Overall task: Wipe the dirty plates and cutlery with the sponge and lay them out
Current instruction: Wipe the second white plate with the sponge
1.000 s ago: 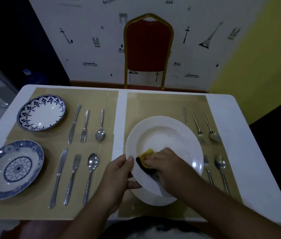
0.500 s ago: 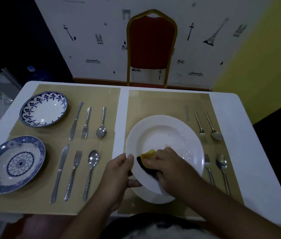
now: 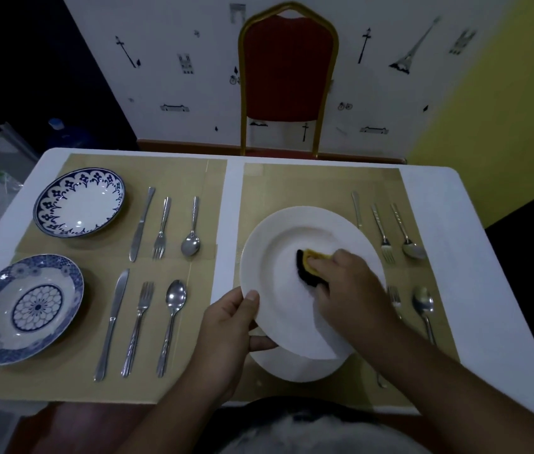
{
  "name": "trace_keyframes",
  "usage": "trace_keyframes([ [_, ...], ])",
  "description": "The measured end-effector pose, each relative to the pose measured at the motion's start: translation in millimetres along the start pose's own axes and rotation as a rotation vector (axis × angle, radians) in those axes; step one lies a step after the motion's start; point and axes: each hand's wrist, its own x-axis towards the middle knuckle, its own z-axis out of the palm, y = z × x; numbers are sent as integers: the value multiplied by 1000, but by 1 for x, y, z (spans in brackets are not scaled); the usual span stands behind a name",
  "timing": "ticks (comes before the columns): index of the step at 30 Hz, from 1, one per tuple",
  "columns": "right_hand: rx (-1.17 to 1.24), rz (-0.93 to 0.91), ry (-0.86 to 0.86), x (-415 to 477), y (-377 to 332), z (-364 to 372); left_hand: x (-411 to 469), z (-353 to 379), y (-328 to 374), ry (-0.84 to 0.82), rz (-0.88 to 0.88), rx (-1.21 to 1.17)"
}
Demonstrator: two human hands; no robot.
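White plate (image 3: 291,231): it is held tilted over the right tan mat (image 3: 308,185), its near edge above a second white plate (image 3: 295,368) that lies flat on that mat at the near side of the counter (image 3: 455,257). The left hand (image 3: 226,329) has its grip clamped on the tilted plate's left rim, thumb on top and fingers curled underneath. The right hand (image 3: 347,283) has its grip closed round the sponge (image 3: 308,267), yellow on top with a dark underside, and presses it against the plate's middle.

Just right of that hand, a fork (image 3: 395,299) and a spoon (image 3: 423,309) lie on the same mat, partly hidden by the forearm. On the left tan mat (image 3: 62,381), the near row holds a blue floral plate (image 3: 23,309) at the counter's left edge, then a long knife (image 3: 113,322), a long fork (image 3: 137,326) and a long spoon (image 3: 172,319), side by side and apart, handles toward the person.

Farther back on the left mat sits a blue-rimmed plate (image 3: 78,203), with a far knife (image 3: 141,224), a far fork (image 3: 161,227) and a far spoon (image 3: 191,231) to its right, handles pointing away. On the right mat's far end lie a thin knife (image 3: 356,208), a back fork (image 3: 382,234) and a back spoon (image 3: 404,234), the knife partly behind the tilted plate's rim.

Beyond the counter stands a red chair (image 3: 286,67) with a gold frame, against a white wall with small black drawings.
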Motion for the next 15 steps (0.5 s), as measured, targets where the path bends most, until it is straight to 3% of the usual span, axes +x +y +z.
trace_keyframes([
  [4, 91, -192, -188, -23, -24, 6, 5, -2, 4, -1, 8, 5],
  [8, 127, -137, -310, -14, -6, -1, 5, -3, 3, 27, -34, -59],
  [15, 48, 127, 4, 22, 20, -5, 0, -1, 1, 49, -21, -55],
])
